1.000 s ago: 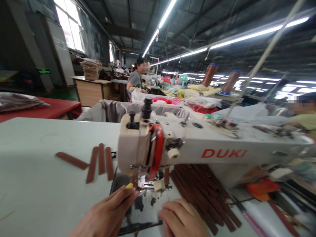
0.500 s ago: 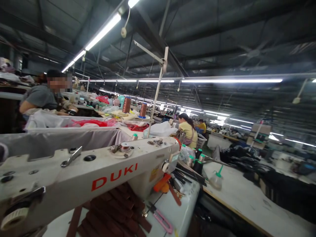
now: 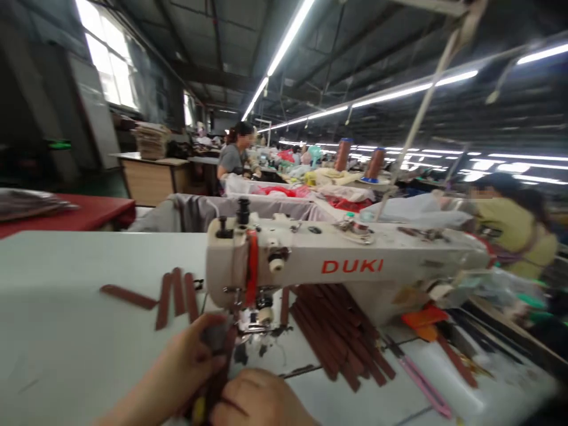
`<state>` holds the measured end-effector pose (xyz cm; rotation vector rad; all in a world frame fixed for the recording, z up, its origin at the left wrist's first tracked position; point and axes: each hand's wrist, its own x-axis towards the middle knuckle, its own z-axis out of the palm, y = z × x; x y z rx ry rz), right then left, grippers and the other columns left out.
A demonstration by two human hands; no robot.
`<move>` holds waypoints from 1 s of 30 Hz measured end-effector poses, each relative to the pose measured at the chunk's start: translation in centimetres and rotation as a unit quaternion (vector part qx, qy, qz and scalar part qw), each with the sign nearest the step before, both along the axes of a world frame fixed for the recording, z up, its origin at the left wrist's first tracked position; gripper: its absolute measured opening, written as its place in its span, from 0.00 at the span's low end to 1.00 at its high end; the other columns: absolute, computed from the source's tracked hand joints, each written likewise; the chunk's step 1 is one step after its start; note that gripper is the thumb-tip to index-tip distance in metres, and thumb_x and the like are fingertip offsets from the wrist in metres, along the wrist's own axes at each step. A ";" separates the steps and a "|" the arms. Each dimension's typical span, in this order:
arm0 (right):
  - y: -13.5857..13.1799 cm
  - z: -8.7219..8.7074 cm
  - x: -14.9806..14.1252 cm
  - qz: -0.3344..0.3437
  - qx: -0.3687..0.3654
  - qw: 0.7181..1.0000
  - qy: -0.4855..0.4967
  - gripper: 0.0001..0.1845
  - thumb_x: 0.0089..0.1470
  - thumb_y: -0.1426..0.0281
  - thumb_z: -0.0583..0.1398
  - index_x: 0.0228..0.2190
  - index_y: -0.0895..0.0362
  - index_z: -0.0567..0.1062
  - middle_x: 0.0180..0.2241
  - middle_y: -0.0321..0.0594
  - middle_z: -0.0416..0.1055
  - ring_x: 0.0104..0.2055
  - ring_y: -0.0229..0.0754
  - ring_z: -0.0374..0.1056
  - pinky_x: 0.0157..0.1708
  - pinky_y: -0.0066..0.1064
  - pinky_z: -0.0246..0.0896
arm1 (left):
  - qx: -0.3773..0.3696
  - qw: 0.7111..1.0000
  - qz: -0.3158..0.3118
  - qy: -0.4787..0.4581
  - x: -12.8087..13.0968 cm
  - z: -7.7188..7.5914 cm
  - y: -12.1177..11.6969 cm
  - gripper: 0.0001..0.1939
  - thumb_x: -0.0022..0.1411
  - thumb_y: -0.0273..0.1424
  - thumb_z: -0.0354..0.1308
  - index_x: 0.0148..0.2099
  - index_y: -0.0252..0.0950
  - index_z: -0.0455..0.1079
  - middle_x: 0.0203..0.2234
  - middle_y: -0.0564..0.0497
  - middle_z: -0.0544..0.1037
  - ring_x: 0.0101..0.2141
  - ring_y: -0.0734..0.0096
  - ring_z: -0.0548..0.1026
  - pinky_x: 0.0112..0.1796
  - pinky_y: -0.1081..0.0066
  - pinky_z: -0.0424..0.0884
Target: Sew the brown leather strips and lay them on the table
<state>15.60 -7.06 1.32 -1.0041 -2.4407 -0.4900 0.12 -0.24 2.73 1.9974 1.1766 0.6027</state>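
A white DUKI sewing machine (image 3: 337, 266) stands on the pale table (image 3: 57, 331). My left hand (image 3: 186, 364) pinches a dark brown strip (image 3: 224, 367) just in front of the needle and presser foot (image 3: 252, 316). My right hand (image 3: 260, 399) rests closed on the near end of the same strip, at the lower edge of the view. A pile of brown strips (image 3: 337, 331) lies under the machine arm, right of the needle. Several loose brown strips (image 3: 171, 293) lie on the table to the left of the machine head.
Pink-handled snips (image 3: 421, 381) and an orange tool (image 3: 421, 319) lie at the right. Two thread cones (image 3: 359, 157) stand behind the machine. A person in grey (image 3: 233, 157) sits ahead; a person in yellow (image 3: 510, 228) works at the right. A red table (image 3: 84, 210) is far left.
The view swung right toward the hall and has come back to the needle. My left hand, earlier with fingertips by the foot, now pinches a brown strip, and my right hand lies on it.
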 end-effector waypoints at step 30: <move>1.3 2.0 4.7 -0.022 -0.077 0.985 0.152 0.09 0.59 0.76 0.56 0.32 0.56 0.76 0.30 0.35 0.76 0.31 0.39 0.71 0.32 0.26 0.67 | 0.467 0.870 -0.136 0.079 -0.5 -0.2 0.2 0.20 0.63 0.21 0.46 0.56 0.33 0.64 0.46 0.46 0.78 0.46 0.68 0.78 0.50 0.75 0.72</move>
